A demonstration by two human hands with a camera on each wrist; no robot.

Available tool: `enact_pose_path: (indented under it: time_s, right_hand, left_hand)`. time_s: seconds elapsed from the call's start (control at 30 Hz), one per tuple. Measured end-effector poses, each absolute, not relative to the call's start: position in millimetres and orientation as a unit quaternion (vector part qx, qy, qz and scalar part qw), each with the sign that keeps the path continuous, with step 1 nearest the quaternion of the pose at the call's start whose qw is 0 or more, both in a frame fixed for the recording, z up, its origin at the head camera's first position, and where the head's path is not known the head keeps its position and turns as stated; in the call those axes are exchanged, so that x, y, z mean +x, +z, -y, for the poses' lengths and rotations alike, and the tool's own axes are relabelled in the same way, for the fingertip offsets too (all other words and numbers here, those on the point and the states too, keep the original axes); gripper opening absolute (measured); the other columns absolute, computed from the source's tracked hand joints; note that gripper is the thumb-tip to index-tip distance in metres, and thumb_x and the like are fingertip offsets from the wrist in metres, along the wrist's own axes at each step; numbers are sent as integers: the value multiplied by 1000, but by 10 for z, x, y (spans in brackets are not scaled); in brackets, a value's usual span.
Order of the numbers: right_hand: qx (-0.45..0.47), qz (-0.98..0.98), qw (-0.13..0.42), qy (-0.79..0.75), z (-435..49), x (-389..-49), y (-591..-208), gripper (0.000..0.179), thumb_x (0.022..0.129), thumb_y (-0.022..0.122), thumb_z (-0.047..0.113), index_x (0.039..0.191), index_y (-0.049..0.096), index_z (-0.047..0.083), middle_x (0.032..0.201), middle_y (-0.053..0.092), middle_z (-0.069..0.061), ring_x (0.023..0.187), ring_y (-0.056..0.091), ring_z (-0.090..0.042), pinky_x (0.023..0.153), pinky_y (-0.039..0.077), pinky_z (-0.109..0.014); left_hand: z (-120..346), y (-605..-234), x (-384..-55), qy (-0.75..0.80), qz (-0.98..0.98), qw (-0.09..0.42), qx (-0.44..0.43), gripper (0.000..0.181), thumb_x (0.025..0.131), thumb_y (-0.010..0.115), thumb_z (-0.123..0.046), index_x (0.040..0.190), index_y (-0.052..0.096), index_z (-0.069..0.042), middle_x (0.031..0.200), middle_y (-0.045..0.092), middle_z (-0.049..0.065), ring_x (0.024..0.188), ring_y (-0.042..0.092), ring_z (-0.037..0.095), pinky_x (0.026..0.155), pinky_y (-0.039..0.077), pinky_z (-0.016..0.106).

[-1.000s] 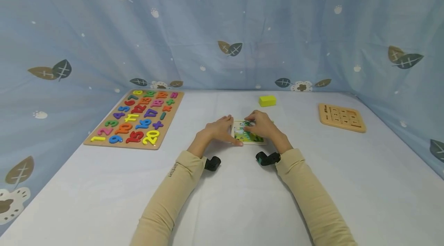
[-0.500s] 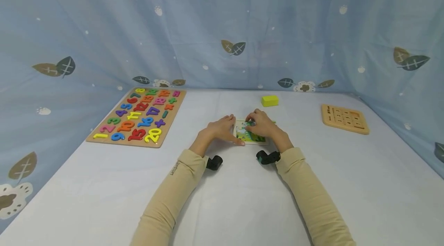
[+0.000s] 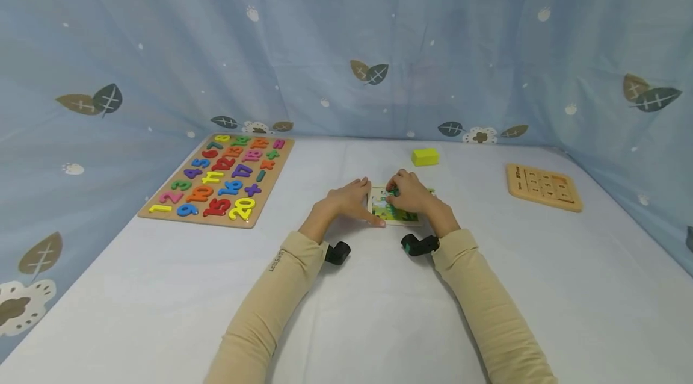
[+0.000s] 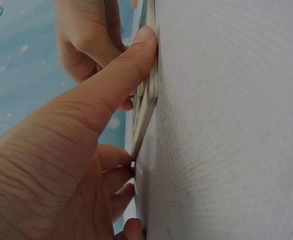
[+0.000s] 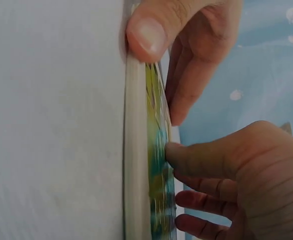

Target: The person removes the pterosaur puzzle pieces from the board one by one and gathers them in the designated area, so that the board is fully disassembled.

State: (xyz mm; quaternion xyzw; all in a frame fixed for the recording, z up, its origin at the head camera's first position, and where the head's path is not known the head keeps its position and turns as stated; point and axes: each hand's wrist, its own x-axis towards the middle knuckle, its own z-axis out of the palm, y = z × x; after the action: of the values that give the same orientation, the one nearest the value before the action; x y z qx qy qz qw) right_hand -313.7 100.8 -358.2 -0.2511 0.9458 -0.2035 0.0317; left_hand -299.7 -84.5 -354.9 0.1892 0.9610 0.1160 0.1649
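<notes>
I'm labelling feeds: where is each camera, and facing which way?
Head: on the person's head, facing forward and down at a table and picture board; left hand, right hand, sleeves show.
Left wrist: on that wrist, facing the board; both hands show.
Right wrist: on that wrist, facing the board; both hands show.
Wrist views share the board's edge.

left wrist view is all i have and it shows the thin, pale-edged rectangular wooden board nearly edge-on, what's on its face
Observer: In the head view, the thin, pale-edged rectangular wooden board has a mainly green, yellow and white picture on its face.
Operator: and is the right hand touching that face
Observer: Yes; the right wrist view shows the right hand with its thumb against the face.
Operator: anything on the table past the board
Observer: Yes, the head view shows a bright yellow rectangular block on the white-covered table, farther from the person than the board.
</notes>
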Motion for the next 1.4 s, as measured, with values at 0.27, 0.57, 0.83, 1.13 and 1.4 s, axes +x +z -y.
enact_pose_path:
  time_s: [0.27,0.57,0.83,1.13,1.4]
  right_hand:
    - [-269,-943,10,-194,-1046,-3160,-3564,32,88,66,22,112,65,0,113,55,-21,102,52,-35,92,44,-50]
    - [-232,-956,45,-171,-1034,-3139,-3584,33,93,59,26,115,58,2,121,46,-20,109,44,-37,92,40,-58]
    - [-238,-951,35,-192,-1026,-3151,-3592,31,92,61,24,113,60,2,122,48,-19,111,44,-38,93,39,-59]
    - [-257,-953,27,-157,-1036,-3149,-3555,33,90,63,23,117,63,3,123,53,-20,108,50,-37,97,42,-53]
    - [-256,-952,18,-166,-1052,-3168,-3588,32,90,63,23,116,63,4,122,52,-21,110,50,-39,94,43,-57]
  left_hand:
    - [841,-3548,-3011,109,-963,164,186,112,77,67,-66,156,10,-10,163,6,6,151,7,23,111,23,64]
    - [831,-3570,-3022,111,-962,164,189,113,76,66,-68,156,10,-11,163,6,6,151,9,23,111,24,64]
    - [834,-3549,-3011,103,-965,159,184,112,76,66,-68,156,11,-10,163,7,6,151,10,23,110,26,64]
    - [831,-3554,-2997,108,-962,168,184,112,77,65,-67,156,9,-11,163,5,5,151,8,23,111,24,64]
    - [837,-3527,-3002,109,-962,169,184,112,77,67,-67,156,10,-10,163,5,5,151,8,23,112,24,63]
